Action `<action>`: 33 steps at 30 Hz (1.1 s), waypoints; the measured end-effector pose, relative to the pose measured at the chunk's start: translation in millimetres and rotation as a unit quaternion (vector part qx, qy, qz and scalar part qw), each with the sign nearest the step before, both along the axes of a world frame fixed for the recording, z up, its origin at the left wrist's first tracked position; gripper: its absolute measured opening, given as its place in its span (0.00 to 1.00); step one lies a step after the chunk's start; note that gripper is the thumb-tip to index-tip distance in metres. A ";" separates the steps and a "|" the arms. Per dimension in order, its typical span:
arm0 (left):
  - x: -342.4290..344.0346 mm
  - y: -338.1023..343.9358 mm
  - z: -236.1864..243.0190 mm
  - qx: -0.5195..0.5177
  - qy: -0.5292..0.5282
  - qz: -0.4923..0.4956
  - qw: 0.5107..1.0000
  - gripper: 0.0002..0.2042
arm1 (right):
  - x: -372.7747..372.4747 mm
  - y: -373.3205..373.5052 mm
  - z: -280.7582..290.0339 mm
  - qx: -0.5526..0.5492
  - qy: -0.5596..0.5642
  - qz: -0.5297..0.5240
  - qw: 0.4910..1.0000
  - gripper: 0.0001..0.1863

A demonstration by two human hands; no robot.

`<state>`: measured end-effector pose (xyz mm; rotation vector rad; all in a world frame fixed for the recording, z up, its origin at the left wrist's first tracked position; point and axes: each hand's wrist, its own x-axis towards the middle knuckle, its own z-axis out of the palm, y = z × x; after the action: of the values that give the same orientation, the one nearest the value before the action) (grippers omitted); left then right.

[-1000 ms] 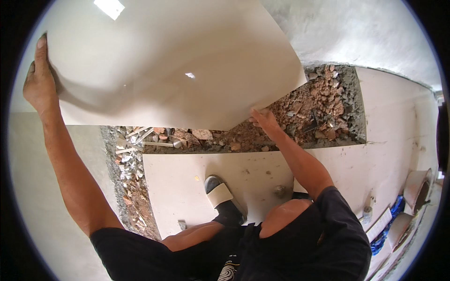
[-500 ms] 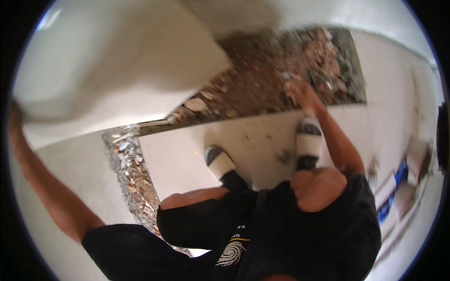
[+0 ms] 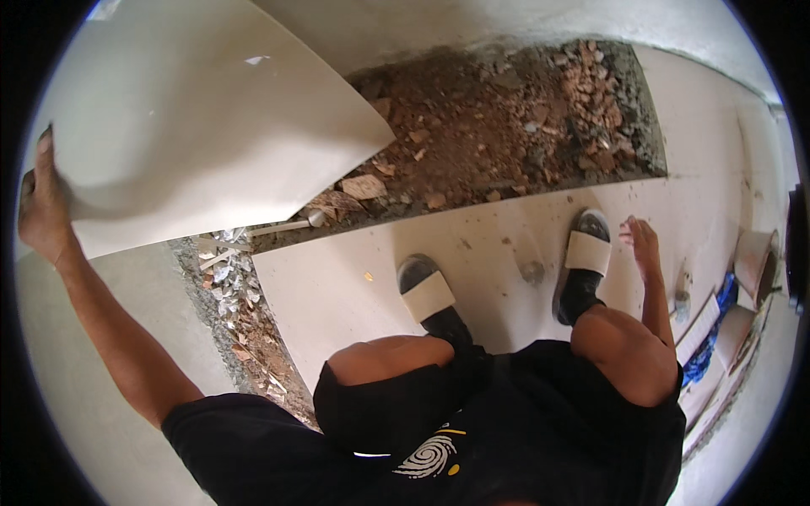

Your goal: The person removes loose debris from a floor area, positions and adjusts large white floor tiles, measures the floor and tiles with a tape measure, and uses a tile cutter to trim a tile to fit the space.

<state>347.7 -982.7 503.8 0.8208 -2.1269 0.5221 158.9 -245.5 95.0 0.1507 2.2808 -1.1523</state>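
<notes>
My left hand (image 3: 49,202) grips the left edge of a large cream floor tile (image 3: 228,143), its fingers partly hidden at the rim. The tile hangs tilted, and its right corner lies over a rectangular bed of reddish-brown rubble (image 3: 481,126). My right hand (image 3: 643,244) is above the laid floor tile (image 3: 337,295), beside my right foot, with loosely bent fingers and nothing visible in it. Under the held tile's near edge, a thin white pipe-like piece (image 3: 287,226) sticks out at the rubble's corner.
A narrow rubble-filled trench (image 3: 249,337) runs toward me on the left, beside grey flooring (image 3: 110,312). At the right, curved brownish pieces (image 3: 755,261) and a blue crumpled item (image 3: 709,337) lie near a wall. A pale wall (image 3: 472,25) borders the rubble's far side.
My right hand has drawn back from the rubble toward my right knee. The held tile has shifted left, uncovering more rubble, with my left hand still on its edge.
</notes>
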 end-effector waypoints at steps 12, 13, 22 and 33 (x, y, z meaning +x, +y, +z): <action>-39.7 1.1 -21.6 0.077 0.065 -0.009 0.995 0.28 | -20.7 -49.2 -17.6 -0.010 0.007 0.062 0.998 0.29; -42.6 -0.3 -23.0 0.082 0.078 -0.026 0.993 0.27 | -20.4 -47.6 -21.8 -0.007 0.003 0.068 0.998 0.28; -56.0 -10.8 -39.6 -0.028 0.045 -0.203 0.978 0.18 | -6.3 -26.2 -45.2 -0.016 -0.030 0.033 0.999 0.19; -70.7 5.4 -47.0 0.062 0.043 -0.175 0.982 0.23 | -18.8 -27.7 -43.0 -0.051 -0.045 0.040 0.997 0.21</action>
<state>277.0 -977.3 456.8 0.5082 -2.1756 0.1674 140.1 -273.2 52.0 0.0694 2.1259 -1.1928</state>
